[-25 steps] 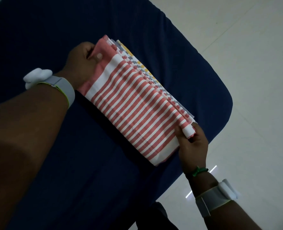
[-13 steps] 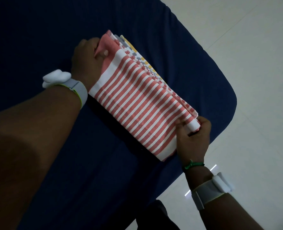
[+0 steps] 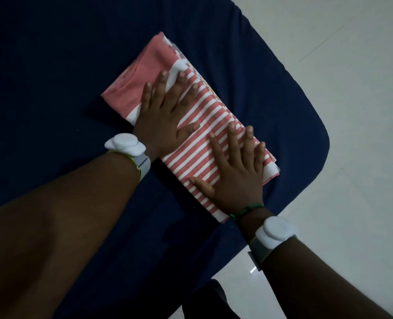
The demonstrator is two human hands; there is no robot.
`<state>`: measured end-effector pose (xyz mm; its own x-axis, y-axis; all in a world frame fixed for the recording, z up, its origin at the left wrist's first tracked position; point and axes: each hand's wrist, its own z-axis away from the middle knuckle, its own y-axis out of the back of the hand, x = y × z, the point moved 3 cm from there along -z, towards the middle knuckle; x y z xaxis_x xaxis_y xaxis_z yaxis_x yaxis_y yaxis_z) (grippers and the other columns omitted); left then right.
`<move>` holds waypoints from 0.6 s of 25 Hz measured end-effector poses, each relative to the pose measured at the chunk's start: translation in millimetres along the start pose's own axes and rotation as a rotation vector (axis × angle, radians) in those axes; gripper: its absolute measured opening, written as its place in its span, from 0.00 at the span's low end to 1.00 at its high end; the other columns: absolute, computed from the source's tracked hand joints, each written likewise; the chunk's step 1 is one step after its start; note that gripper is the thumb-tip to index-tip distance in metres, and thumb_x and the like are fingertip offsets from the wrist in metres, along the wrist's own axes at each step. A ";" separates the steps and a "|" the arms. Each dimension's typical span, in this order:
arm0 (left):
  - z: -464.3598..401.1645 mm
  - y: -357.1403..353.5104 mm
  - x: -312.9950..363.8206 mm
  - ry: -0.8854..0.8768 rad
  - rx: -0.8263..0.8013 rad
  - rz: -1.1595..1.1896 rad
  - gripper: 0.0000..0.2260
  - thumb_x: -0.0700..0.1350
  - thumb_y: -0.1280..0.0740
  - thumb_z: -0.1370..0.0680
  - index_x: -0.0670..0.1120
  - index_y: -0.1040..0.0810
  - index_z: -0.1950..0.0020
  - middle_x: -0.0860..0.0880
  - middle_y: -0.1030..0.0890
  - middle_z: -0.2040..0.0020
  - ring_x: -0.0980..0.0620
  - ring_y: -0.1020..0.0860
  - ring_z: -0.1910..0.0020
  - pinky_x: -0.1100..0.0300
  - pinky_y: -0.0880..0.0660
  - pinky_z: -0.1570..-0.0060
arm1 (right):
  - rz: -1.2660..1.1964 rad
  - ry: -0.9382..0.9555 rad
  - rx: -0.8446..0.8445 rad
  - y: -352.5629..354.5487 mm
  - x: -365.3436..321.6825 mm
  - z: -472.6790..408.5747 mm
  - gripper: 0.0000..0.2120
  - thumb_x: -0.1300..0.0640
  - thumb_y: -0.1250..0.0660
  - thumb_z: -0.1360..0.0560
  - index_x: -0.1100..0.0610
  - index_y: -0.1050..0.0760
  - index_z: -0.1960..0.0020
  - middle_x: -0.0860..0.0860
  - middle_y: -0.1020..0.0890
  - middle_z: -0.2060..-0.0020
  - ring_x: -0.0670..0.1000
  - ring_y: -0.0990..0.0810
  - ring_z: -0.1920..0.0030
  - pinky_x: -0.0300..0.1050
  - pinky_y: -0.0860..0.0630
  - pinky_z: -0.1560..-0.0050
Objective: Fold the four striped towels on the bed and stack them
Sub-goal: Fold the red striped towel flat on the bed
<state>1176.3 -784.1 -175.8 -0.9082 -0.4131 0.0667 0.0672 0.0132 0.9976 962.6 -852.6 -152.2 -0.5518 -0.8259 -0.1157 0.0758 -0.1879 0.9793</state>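
Note:
A folded red-and-white striped towel (image 3: 200,139) lies on top of a stack on the dark blue bed (image 3: 52,88). Thin edges of other towels, grey and yellow striped, peek out along the stack's far right side (image 3: 208,85). My left hand (image 3: 165,113) lies flat on the upper half of the towel, fingers spread and straight. Flat on the lower half, my right hand (image 3: 234,171) presses with fingers extended toward the stack's right edge. Both wrists carry white bands.
The bed's rounded corner (image 3: 322,143) lies just right of the stack, with pale tiled floor (image 3: 352,88) beyond it. A dark shape (image 3: 211,300) shows at the bed's near edge, bottom centre.
Both hands let go of the towel's ends and now lie flat on top. The red-striped towel has settled down onto the stack.

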 end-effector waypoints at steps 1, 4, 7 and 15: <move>-7.5 -0.2 -3.1 -0.017 0.008 -0.020 0.36 0.69 0.52 0.17 0.51 0.54 0.16 0.44 0.54 0.16 0.37 0.56 0.17 0.34 0.53 0.22 | -0.010 -0.015 -0.008 -1.9 -0.2 4.2 0.50 0.19 0.47 0.29 0.47 0.50 0.17 0.53 0.57 0.17 0.62 0.62 0.19 0.70 0.59 0.23; -17.4 -4.4 -4.7 -0.033 0.011 -0.046 0.36 0.70 0.53 0.18 0.51 0.55 0.16 0.44 0.54 0.16 0.37 0.56 0.17 0.34 0.52 0.22 | -0.061 -0.073 -0.027 -9.3 -7.3 16.1 0.55 0.17 0.46 0.32 0.50 0.53 0.17 0.53 0.59 0.18 0.61 0.64 0.19 0.67 0.62 0.22; -19.4 -6.1 -9.0 -0.062 -0.001 -0.026 0.36 0.70 0.53 0.18 0.52 0.55 0.16 0.45 0.55 0.15 0.38 0.56 0.17 0.35 0.53 0.22 | -0.097 -0.104 -0.047 -13.2 -9.1 24.3 0.58 0.16 0.46 0.33 0.52 0.54 0.17 0.53 0.59 0.18 0.60 0.64 0.19 0.66 0.62 0.21; -1.5 21.4 -84.2 0.206 -0.018 -0.070 0.36 0.71 0.52 0.18 0.56 0.59 0.16 0.44 0.57 0.16 0.32 0.56 0.19 0.28 0.56 0.25 | -0.077 -0.099 -0.059 -20.2 -1.7 56.6 0.61 0.16 0.45 0.34 0.58 0.55 0.17 0.56 0.59 0.18 0.60 0.61 0.18 0.67 0.53 0.21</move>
<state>1254.8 -750.5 -160.2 -0.8072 -0.5903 -0.0097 0.0154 -0.0374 0.9992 915.0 -817.3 -162.3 -0.6366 -0.7520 -0.1708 0.0770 -0.2824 0.9562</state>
